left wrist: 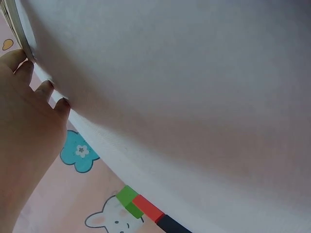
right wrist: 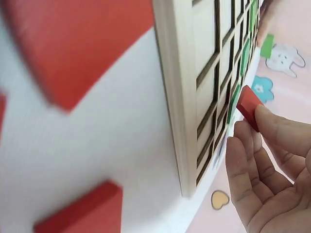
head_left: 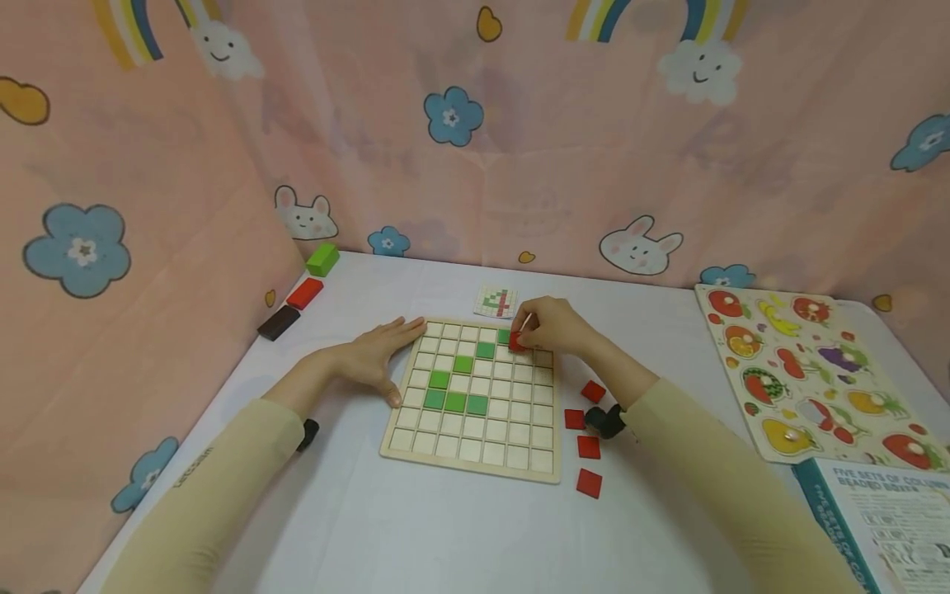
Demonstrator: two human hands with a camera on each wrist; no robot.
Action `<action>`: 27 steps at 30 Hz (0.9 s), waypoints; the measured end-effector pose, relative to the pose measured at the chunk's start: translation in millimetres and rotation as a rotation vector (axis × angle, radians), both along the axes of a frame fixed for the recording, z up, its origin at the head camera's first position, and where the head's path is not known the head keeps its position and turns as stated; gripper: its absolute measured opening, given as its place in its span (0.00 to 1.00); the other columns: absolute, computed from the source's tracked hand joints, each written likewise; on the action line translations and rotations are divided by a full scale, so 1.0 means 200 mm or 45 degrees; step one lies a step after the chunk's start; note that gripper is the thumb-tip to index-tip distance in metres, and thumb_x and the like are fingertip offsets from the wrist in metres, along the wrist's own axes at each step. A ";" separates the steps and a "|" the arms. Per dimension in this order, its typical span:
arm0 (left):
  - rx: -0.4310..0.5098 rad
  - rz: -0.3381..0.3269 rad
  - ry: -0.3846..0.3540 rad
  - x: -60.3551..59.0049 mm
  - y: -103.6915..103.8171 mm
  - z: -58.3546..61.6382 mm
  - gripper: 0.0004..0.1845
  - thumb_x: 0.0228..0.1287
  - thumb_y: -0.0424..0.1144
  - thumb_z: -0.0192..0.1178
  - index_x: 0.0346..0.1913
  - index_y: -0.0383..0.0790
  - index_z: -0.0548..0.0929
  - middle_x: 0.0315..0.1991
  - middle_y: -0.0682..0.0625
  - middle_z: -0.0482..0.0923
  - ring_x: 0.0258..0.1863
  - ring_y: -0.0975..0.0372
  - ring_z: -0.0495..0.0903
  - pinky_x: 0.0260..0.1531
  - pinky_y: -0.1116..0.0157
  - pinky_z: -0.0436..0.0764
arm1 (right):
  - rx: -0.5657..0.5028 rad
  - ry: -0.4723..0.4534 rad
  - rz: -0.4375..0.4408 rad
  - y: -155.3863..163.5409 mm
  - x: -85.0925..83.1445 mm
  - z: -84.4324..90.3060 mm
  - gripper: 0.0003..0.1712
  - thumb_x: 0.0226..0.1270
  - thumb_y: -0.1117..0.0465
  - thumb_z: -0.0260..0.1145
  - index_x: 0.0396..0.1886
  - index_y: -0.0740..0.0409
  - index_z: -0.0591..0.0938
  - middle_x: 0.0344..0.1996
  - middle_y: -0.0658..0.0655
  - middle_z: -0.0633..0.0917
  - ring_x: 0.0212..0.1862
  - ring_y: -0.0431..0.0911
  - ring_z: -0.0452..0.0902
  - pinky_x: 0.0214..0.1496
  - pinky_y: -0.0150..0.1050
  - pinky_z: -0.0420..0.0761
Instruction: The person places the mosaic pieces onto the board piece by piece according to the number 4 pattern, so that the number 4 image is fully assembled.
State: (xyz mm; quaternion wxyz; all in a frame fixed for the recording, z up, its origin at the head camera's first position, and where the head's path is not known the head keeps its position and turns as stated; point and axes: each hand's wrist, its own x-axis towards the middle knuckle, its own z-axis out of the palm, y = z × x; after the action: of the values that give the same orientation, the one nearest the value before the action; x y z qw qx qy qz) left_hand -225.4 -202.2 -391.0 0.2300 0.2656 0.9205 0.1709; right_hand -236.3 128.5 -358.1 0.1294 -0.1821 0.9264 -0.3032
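Head view: your right hand (head_left: 552, 326) pinches a small red square wooden tile (head_left: 517, 341) over the top row of the pale wooden grid board (head_left: 475, 462), just right of the green diagonal. Lower it flat and square into its cell, corners lined up, before letting go. Your left hand (head_left: 378, 359) lies flat with straight fingers against the board's left edge; press there so the board doesn't slide. Count: seven green tiles (head_left: 454, 402) seated, four loose red tiles (head_left: 589, 446) on the white table (head_left: 334, 511) to the right, one pattern card (head_left: 496, 301) behind.
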 end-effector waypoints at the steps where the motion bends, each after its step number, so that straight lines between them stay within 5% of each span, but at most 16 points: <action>1: -0.004 -0.001 0.001 0.00 0.00 0.00 0.72 0.35 0.56 0.80 0.80 0.48 0.43 0.83 0.55 0.35 0.82 0.48 0.34 0.79 0.41 0.41 | 0.002 0.000 0.006 -0.02 0.00 -0.01 0.05 0.63 0.64 0.69 0.38 0.57 0.84 0.30 0.56 0.85 0.35 0.46 0.77 0.36 0.33 0.75; 11: -0.007 -0.008 0.003 0.00 0.01 0.01 0.71 0.35 0.55 0.80 0.80 0.47 0.44 0.83 0.54 0.35 0.82 0.47 0.34 0.79 0.40 0.41 | 0.051 0.035 0.038 -0.08 0.02 -0.03 0.02 0.60 0.63 0.72 0.31 0.56 0.86 0.32 0.54 0.89 0.39 0.47 0.80 0.47 0.42 0.80; 27: 0.003 0.012 -0.004 0.00 0.01 0.00 0.72 0.34 0.55 0.81 0.80 0.48 0.44 0.83 0.53 0.36 0.82 0.47 0.34 0.78 0.39 0.41 | 0.132 0.057 0.018 0.02 0.00 -0.02 0.05 0.63 0.61 0.70 0.38 0.55 0.87 0.33 0.56 0.85 0.37 0.47 0.76 0.37 0.35 0.75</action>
State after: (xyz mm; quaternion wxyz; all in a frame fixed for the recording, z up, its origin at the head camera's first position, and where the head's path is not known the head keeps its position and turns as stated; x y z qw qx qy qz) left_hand -225.9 -201.2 -390.9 0.2305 0.2611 0.9212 0.1735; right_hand -235.4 133.1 -362.1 0.1200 -0.1884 0.9423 -0.2495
